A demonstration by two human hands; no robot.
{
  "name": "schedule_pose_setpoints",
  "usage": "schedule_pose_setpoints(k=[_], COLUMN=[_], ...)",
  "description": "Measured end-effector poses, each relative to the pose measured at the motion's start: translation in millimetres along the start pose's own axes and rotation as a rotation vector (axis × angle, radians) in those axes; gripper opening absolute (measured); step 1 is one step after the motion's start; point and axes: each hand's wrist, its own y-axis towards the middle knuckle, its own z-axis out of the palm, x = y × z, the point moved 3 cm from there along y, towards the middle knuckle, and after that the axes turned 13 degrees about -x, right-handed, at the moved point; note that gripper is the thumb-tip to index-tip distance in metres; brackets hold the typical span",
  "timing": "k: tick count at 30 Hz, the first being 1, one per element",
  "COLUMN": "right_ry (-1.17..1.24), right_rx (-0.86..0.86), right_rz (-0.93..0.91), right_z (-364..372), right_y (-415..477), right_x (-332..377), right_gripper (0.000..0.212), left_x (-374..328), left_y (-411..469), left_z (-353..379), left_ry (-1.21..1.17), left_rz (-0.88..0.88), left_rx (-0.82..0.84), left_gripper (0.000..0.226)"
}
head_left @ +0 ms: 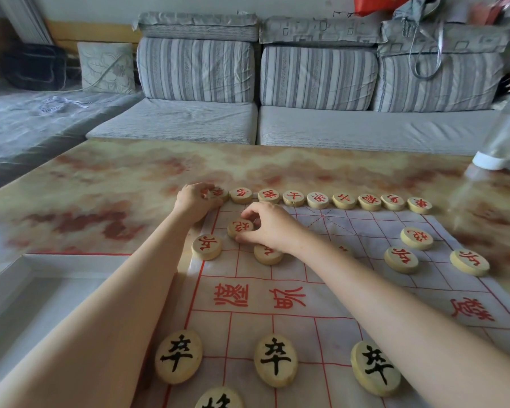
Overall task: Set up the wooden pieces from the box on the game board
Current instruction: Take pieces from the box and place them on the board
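Round wooden pieces lie flat on the cloth board: red-marked far, black-marked near.

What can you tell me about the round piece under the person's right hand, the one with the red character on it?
The red-marked piece is a pale wooden disc, thick-edged, with a red character carved on top. It lies flat on the white cloth game board, near the far left corner, one row short of the far line of red pieces. The right hand pinches its rim with fingertips; the left hand rests further off, on the row's end piece.
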Motion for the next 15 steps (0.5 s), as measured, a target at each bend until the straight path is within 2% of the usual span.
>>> schedule_pose_setpoints(k=[15], right_ry=[0.001], right_rx=[0.011], right_rz=[-0.012], right_z=[-1.0], right_y=[-2.5], right_x=[2.4], right_gripper=[0.05], left_x=[3.7], left_y=[-0.4], left_z=[-0.1], left_ry=[-0.028], left_rz=[0.001], left_rx=[-0.006], left_gripper=[0.05])
